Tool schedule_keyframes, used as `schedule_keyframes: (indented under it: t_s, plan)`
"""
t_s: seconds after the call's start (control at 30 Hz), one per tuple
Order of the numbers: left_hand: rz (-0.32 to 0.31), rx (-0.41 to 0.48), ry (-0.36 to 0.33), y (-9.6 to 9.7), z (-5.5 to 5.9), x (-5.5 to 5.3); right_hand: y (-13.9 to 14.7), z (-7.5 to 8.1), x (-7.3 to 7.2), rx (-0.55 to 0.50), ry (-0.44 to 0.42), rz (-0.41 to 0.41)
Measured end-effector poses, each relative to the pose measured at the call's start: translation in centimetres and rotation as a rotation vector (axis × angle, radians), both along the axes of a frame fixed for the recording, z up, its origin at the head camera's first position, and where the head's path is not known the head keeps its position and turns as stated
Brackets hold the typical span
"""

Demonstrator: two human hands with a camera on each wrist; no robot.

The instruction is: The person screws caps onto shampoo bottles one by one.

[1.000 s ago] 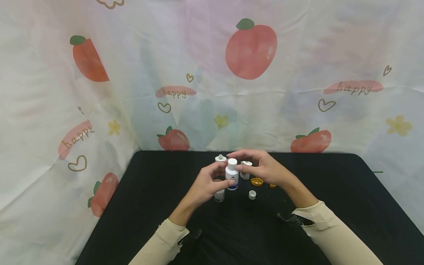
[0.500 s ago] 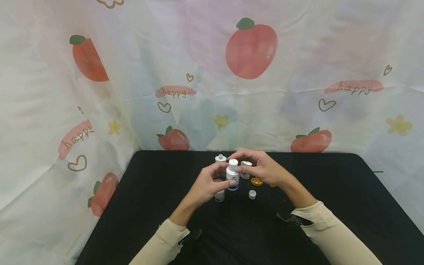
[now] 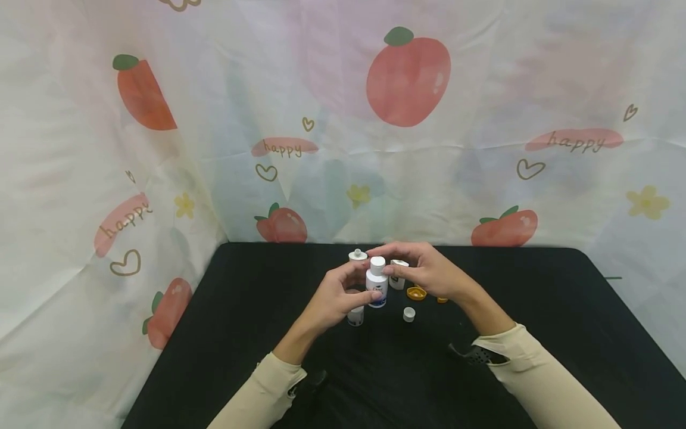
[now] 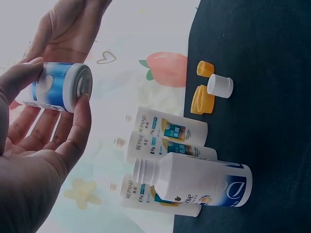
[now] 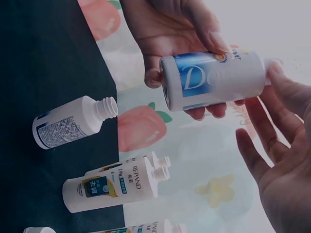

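Observation:
In the head view my left hand (image 3: 343, 296) grips a white Dove bottle (image 3: 376, 287) around its body, upright above the table. My right hand (image 3: 426, 269) reaches in from the other side and pinches the white cap (image 5: 273, 67) on top of that bottle, thumb against its side. The right wrist view shows the blue Dove label facing out, with the left fingers wrapped behind. A second Dove bottle (image 4: 204, 179) stands capless on the table, its threaded neck bare; in the head view the left hand partly covers it.
Several white Repand bottles (image 4: 167, 125) with narrow open necks stand behind, on the black table (image 3: 257, 316). A loose white cap (image 3: 409, 314), a yellow-orange cap (image 3: 415, 294) and a smaller one (image 3: 442, 300) lie right of the bottles. A fruit-print cloth (image 3: 332, 119) hangs at the table's back edge.
The held bottle has shifted very slightly right. My right fingers have moved a little around its cap; the left hand keeps its grip and the other things stay put.

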State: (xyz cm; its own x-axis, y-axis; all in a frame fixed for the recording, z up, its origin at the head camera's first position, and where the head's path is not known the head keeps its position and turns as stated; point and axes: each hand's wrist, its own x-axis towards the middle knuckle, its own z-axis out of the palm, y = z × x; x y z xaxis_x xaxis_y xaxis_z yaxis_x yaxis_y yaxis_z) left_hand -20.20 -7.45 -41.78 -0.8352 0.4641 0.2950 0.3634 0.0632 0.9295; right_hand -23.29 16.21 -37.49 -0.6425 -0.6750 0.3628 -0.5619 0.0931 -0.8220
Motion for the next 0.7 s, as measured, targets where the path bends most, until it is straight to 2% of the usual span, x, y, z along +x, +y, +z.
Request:
schedule_keyframes:
  t_s: [0.33, 0.7]
  plan:
    - [-0.01, 0.007, -0.016, 0.07, -0.06, 0.01, -0.18, -0.15, 0.1, -0.023, -0.032, -0.034]
    - [-0.029, 0.013, -0.012, -0.05, -0.01, 0.1, 0.16, -0.09, -0.01, -0.025, -0.041, 0.031]
